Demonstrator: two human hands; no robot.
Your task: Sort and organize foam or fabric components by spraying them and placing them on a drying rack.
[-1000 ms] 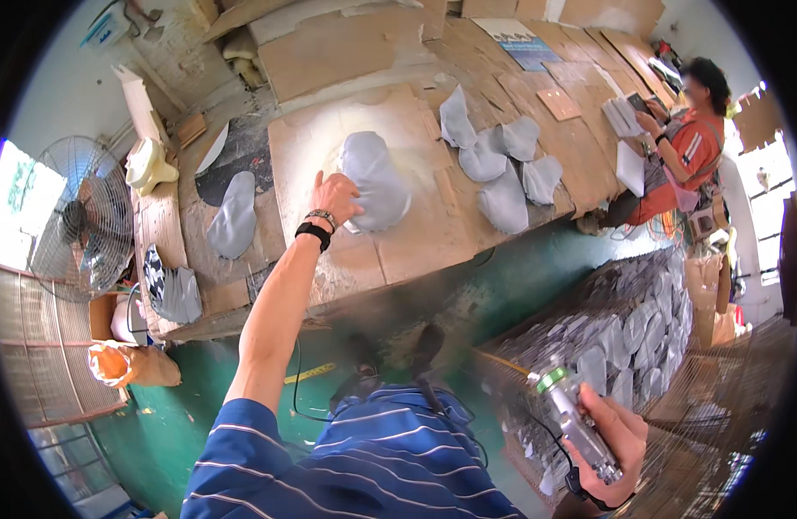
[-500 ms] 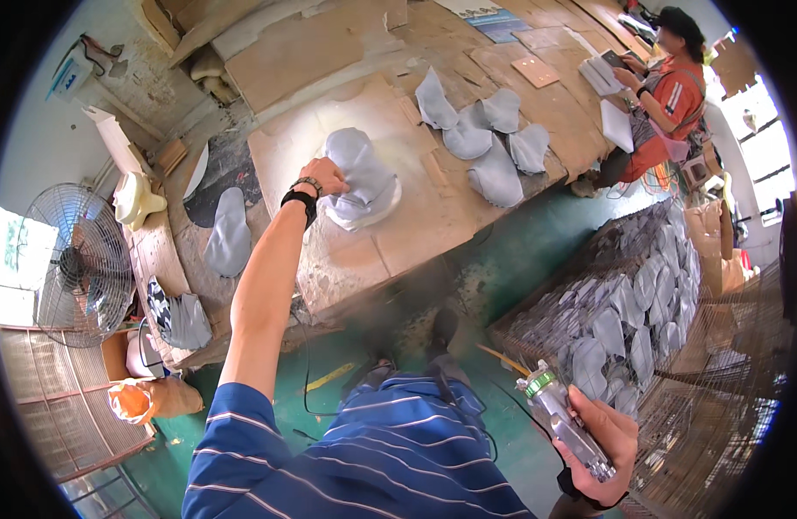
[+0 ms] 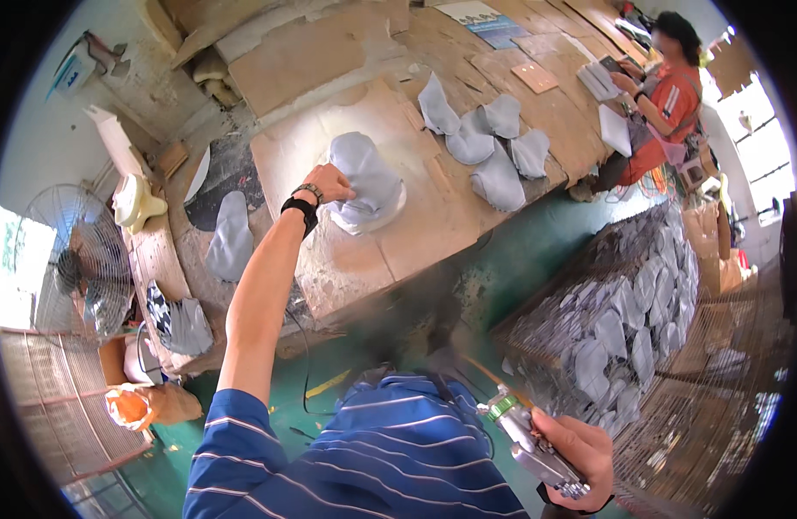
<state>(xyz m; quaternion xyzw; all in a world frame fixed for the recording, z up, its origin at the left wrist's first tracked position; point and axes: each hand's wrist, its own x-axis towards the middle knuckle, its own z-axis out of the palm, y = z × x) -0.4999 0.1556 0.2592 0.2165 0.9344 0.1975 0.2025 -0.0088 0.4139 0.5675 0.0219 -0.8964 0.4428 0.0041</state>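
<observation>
My left hand (image 3: 331, 183), with a watch and a black band at the wrist, pinches the near-left edge of a grey fabric shoe-upper piece (image 3: 355, 157). That piece lies on a white-dusted cardboard sheet (image 3: 282, 160), over a paler piece whose rim shows beneath it. At the lower right, my right hand (image 3: 586, 450) is wrapped round a silver spray gun (image 3: 528, 437) with a green ring, held away from the bench. Its nozzle direction is hard to make out. Several similar grey pieces (image 3: 501, 177) lie to the right of the sheet.
Another grey piece (image 3: 231, 238) lies left of the sheet. A wire rack (image 3: 537, 333) full of grey pieces stands at the right. A fan (image 3: 74, 259) stands at the left. A co-worker in orange (image 3: 675, 108) handles flat things at the bench's far right end.
My right hand has moved left and slightly down with the spray gun. My left hand stays at the grey piece's edge. The whole view has shifted slightly.
</observation>
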